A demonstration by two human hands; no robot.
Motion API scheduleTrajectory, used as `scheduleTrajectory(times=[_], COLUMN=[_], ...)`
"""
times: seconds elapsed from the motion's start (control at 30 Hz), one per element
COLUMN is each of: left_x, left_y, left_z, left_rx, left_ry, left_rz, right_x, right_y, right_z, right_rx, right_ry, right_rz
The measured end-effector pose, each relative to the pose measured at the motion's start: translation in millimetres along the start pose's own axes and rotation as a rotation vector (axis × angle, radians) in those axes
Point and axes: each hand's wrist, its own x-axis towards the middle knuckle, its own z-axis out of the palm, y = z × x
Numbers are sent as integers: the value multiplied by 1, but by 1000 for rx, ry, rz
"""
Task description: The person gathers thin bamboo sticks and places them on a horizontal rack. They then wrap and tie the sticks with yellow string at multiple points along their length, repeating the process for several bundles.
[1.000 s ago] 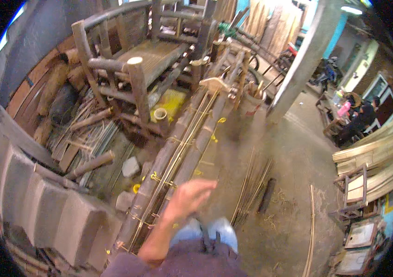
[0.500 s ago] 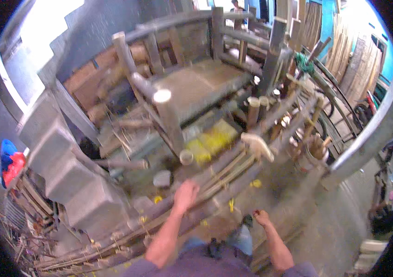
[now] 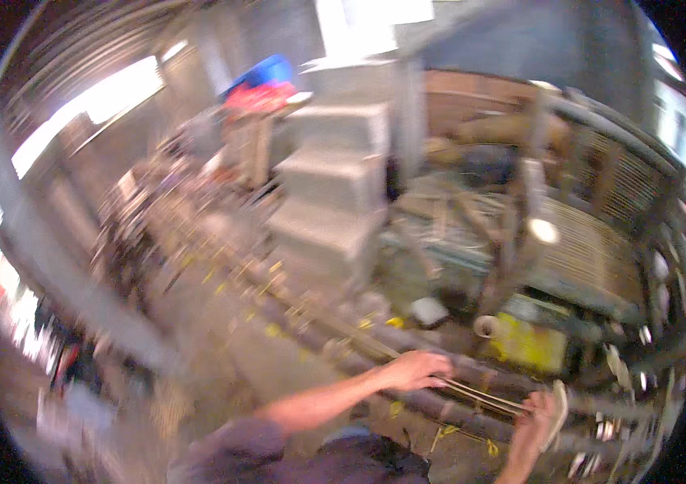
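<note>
Left grip (image 3: 417,370): your left hand is below and right of the frame's middle, back upward, its fingertips at the pale strips; blur hides whether they are clenched on them, so you cannot tell.
Right grip (image 3: 530,419): your right hand is at the lower right, fingers bent at the right-hand stretch of the same strips; whether they grasp or only touch, you cannot tell.
Pale strips (image 3: 485,396): thin and long, they run between your two hands, sloping down toward the lower right, along the dark poles.
Curved pale piece (image 3: 557,415): just beside your right fingers, at the lower right, standing out light against the dark poles.
Dark poles (image 3: 431,403): long and round, lying side by side, they cross from left of the middle to the lower right beneath your hands.
Yellow ties (image 3: 492,448): small bright loops hang along the near pole, below your hands.
Yellow package (image 3: 530,343): above your right hand, under the slatted seat (image 3: 593,246) on the right.
White block (image 3: 429,311): above your left hand, beyond the poles.
Concrete steps (image 3: 331,226): upper middle, rising away from the poles.
Grey pillar (image 3: 68,258): slanting down the left side.
</note>
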Motion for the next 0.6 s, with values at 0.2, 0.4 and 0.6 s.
scheduleTrajectory(times=[0.2,0.4,0.6], left_x=[-8,-10,42], left_y=[79,165,61], left_z=[-53,-100,-18], left_rx=[100,-168,-74], left_ry=[288,161,-128], left_rz=[204,498,-246], right_x=[14,15,-1], right_y=[-97,-109,-86], right_z=[-22,-43,25], right_rx=[-190,-461,-283], right_ry=[-373,-431,-3], right_rz=[-160,-150,-66])
